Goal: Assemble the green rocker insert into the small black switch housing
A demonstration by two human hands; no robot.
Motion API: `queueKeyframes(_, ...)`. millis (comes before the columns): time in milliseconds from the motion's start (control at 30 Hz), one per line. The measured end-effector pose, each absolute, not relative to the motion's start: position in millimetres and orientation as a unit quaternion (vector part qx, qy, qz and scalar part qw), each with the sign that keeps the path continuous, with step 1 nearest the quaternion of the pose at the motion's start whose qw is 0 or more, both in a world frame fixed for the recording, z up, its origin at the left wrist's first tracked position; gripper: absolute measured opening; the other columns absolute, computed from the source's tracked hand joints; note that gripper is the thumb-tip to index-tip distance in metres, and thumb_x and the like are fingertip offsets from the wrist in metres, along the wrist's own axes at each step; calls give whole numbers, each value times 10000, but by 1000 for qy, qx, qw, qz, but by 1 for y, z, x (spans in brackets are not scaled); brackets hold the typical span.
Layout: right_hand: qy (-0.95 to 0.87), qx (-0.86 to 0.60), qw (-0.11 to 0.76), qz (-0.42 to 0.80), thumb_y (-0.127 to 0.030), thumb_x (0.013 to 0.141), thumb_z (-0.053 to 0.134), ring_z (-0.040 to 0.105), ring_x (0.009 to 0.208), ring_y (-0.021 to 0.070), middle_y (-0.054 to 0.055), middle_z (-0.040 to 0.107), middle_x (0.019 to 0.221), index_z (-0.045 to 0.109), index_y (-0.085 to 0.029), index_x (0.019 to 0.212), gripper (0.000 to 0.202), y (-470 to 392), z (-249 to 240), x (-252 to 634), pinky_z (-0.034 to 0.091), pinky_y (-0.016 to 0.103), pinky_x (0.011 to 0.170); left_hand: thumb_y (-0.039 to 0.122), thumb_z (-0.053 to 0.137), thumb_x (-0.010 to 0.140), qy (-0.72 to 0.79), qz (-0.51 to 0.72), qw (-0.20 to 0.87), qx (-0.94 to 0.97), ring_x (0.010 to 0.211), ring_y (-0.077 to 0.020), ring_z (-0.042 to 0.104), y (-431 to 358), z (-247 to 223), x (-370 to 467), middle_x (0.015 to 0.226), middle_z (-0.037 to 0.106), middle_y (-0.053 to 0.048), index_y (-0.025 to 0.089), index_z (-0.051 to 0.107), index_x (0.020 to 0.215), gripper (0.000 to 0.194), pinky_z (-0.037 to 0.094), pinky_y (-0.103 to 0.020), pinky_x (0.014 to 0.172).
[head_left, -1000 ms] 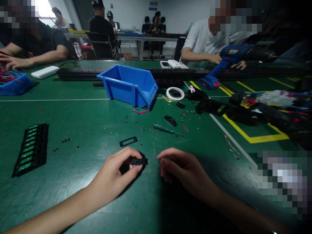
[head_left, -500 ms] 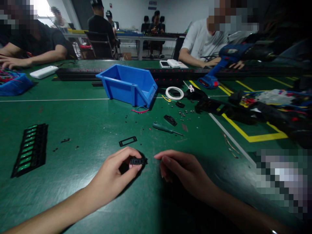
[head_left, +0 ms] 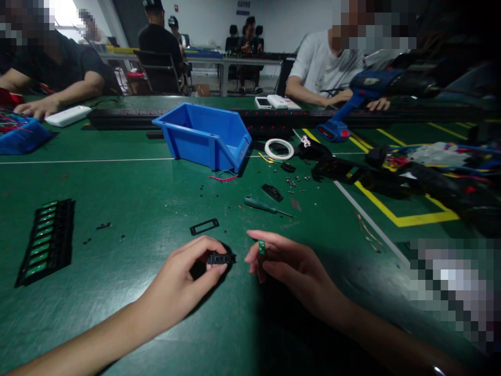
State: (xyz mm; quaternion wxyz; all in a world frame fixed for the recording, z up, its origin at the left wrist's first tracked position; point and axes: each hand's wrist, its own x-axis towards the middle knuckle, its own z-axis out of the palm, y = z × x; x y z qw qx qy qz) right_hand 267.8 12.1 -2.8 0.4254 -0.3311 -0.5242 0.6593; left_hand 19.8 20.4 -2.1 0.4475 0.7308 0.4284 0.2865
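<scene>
My left hand [head_left: 188,277] pinches a small black rectangular part [head_left: 219,258] between thumb and fingers, low over the green table [head_left: 129,193]. To its right, my right hand [head_left: 289,261] holds a small green piece [head_left: 262,247] among its curled fingers, a short gap away from the black part. A thin black frame [head_left: 204,226] lies flat just beyond my left hand. Farther off lies a green-handled screwdriver [head_left: 260,204], with a black plastic piece [head_left: 272,192] beside it. At the left, a black strip [head_left: 47,240] carries several green pieces in a row.
A blue bin [head_left: 203,138] stands beyond the hands, with a white ring [head_left: 279,149] to its right. A blue power drill [head_left: 352,99] and black cabling [head_left: 422,183] occupy the right side. Small screws [head_left: 291,181] lie scattered. People sit across the table.
My right hand has turned and its fingers have parted, bringing the green piece into sight. My left hand keeps its hold on the black part. At the far left, a person's hand has moved right.
</scene>
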Motion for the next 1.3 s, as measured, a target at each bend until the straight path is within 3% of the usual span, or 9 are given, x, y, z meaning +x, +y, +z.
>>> queueKeyframes(1300, -558, -352, 411, 629, -242, 996, 611, 618, 740, 128, 57, 709, 985, 608, -210, 1322, 328, 13, -5, 267, 512, 275, 680, 336, 590, 980, 444, 277, 440, 730, 959, -171, 625, 21, -5, 19, 1075, 670, -26, 245, 620, 1105, 158, 497, -301, 836)
